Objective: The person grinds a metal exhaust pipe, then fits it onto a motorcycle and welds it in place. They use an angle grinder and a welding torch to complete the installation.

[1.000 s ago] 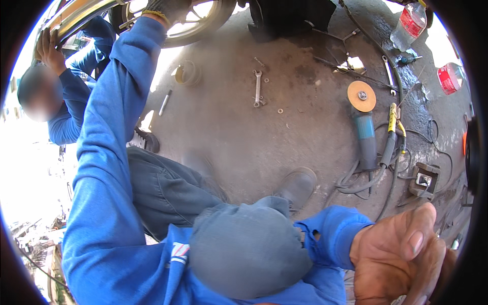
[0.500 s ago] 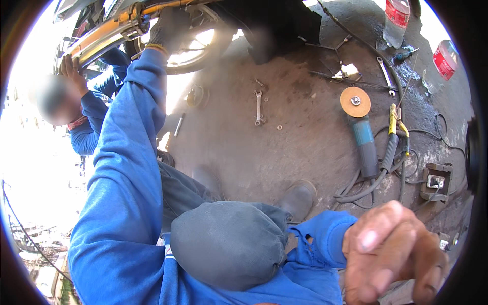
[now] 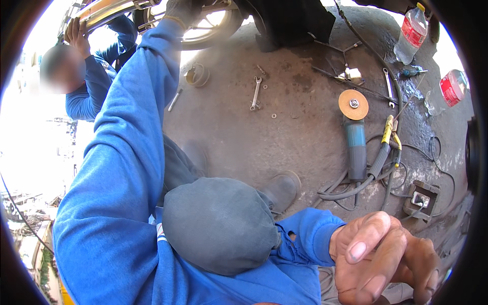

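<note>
My left arm stretches up to a two-wheeler's wheel (image 3: 234, 28) at the top edge. My left hand (image 3: 183, 11), in a dark glove, is at the metal frame beside the wheel; its fingers are cut off and blurred, so its grip cannot be made out. At the lower right hovers my right hand (image 3: 384, 256), bare and smudged, with loosely bent fingers apart and nothing in them. Beyond it on the ground lies an angle grinder (image 3: 356, 147) with a tan disc (image 3: 353, 104). A shiny tube (image 3: 104, 16) runs along the upper left.
Another person's hand (image 3: 76, 36) is on the tube. A wrench (image 3: 255, 94), a ring-shaped piece (image 3: 197, 75) and a thin rod (image 3: 175, 100) lie on the ground. Cables (image 3: 351, 192), an electrode holder (image 3: 387, 131), a socket box (image 3: 422, 200), a second wrench (image 3: 389, 87) and bottles (image 3: 412, 35) are at right.
The view has shifted, so the wheel and tube sit higher in the picture. My left hand stays at the frame; my right hand keeps its loose shape.
</note>
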The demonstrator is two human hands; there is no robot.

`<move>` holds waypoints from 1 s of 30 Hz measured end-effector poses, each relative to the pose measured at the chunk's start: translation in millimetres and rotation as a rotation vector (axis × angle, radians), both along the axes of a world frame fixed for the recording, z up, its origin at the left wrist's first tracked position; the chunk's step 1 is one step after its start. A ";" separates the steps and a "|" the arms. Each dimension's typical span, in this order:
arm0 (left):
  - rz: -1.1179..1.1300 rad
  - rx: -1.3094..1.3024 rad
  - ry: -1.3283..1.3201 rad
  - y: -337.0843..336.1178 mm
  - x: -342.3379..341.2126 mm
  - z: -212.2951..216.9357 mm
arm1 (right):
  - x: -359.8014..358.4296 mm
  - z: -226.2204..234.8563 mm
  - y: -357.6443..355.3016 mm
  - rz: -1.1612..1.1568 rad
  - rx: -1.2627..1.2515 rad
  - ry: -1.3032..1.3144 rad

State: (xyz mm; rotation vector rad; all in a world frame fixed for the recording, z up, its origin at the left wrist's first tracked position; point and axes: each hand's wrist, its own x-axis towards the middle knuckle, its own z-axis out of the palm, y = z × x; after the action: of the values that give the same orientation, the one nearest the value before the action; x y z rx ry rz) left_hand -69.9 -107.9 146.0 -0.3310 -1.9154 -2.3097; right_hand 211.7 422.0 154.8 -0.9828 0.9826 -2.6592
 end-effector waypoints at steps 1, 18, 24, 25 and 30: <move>0.090 -0.026 -0.004 2.3 0.1 0.1 | 7.2 -6.2 -4.7 -0.023 -0.171 -0.080; 0.034 -0.025 -0.126 33.2 -5.0 11.5 | -4.1 -106.6 -74.0 -0.554 -0.403 -0.243; 0.333 -0.036 -0.088 52.6 -23.2 12.2 | 30.1 -204.7 -154.5 -0.357 -0.129 -0.760; 0.366 -0.027 -0.122 54.6 -23.3 12.4 | 37.7 -217.8 -165.3 -0.314 -0.071 -0.829; 0.467 -0.060 -0.233 52.7 -24.4 13.6 | 55.2 -256.7 -197.4 -0.141 0.224 -1.046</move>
State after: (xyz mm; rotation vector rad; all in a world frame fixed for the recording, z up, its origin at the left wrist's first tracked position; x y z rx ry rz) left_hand -94.3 -55.2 159.6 0.3614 -1.9049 -2.0499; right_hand 266.9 224.6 -101.9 0.5297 1.0109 -2.4923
